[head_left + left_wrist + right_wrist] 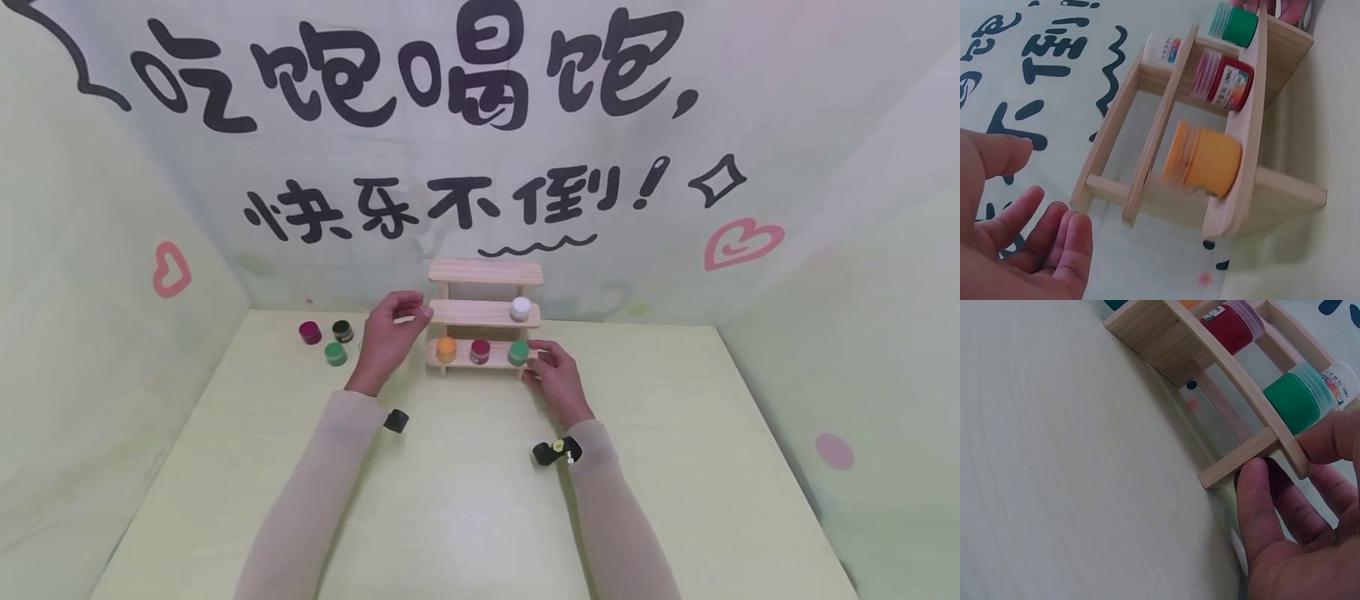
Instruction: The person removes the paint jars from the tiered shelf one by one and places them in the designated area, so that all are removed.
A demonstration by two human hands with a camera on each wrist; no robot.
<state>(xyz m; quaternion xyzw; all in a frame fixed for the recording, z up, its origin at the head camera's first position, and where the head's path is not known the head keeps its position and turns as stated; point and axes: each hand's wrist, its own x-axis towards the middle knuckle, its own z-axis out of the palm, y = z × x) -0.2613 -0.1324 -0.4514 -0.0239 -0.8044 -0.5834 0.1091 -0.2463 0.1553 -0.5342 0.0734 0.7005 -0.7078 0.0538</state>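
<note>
A three-step wooden display rack [485, 272] stands against the back sheet. Its bottom step carries an orange paint jar [446, 349], a dark red paint jar [480, 352] and a green paint jar [518, 352]. On the middle step, toward the right, is a white paint jar [521, 309]. My left hand [392, 337] hovers beside the rack's left end, thumb and fingers apart and nothing between them. With my right hand [558, 379] I grip the right end of the bottom step; in the right wrist view the thumb [1332, 440] lies close to the green jar.
Left of my left hand, a magenta jar [310, 332], a black jar [342, 331] and another green jar [335, 354] stand on the pale table [465, 500]. A printed sheet [637, 208] hangs behind, with sheets along both sides.
</note>
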